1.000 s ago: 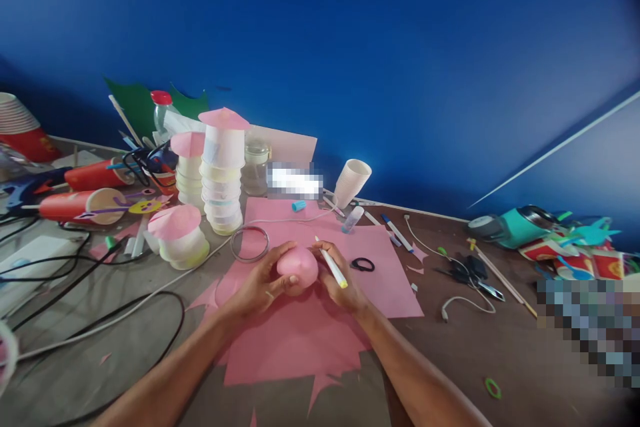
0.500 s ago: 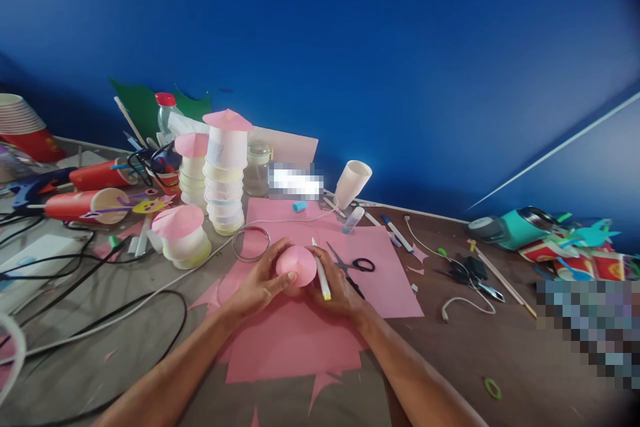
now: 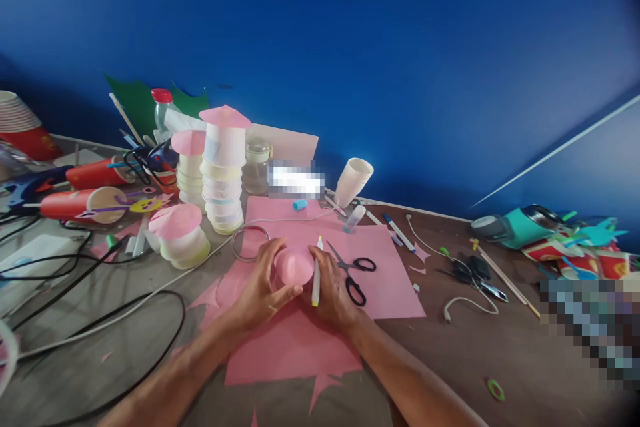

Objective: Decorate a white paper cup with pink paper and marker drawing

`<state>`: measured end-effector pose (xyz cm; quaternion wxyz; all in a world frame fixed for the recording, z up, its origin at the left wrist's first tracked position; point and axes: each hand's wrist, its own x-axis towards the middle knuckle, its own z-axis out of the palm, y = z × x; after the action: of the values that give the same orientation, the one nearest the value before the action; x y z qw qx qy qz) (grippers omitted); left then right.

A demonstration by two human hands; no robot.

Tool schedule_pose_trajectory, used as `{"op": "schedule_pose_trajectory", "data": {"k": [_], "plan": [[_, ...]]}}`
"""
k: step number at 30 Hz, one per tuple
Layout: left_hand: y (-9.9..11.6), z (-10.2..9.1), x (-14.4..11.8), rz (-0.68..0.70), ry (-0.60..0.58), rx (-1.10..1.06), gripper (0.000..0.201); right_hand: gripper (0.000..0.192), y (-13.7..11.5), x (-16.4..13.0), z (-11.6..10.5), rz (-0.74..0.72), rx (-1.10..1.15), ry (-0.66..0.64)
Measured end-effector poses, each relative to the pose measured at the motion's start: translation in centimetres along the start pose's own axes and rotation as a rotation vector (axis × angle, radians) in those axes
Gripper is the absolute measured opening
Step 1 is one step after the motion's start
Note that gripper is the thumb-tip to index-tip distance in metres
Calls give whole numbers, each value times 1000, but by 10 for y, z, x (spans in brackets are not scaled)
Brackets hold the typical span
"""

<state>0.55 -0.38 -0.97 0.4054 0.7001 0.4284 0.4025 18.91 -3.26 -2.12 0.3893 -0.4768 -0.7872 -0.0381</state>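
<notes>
Cupping pink cone; both hands

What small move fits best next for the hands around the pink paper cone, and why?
Probably lay the marker down: the right hand pinches it while pressing the pink paper cone with the left hand, leaving fewer fingers for shaping.
</notes>
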Motion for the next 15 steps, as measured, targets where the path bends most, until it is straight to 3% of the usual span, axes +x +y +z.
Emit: {"op": "schedule_pose_trajectory", "data": {"k": [5,10,15], "plan": [[2,5,0,47,-7,8,65,69,-8,-4,9,36,-94,44],[13,0,1,-28,-70,-15,53,69,-13,-5,12,68,-77,27],[17,-5,1,-107,-115,-67,56,81,0,-1,-1,3,14,-121]]}}
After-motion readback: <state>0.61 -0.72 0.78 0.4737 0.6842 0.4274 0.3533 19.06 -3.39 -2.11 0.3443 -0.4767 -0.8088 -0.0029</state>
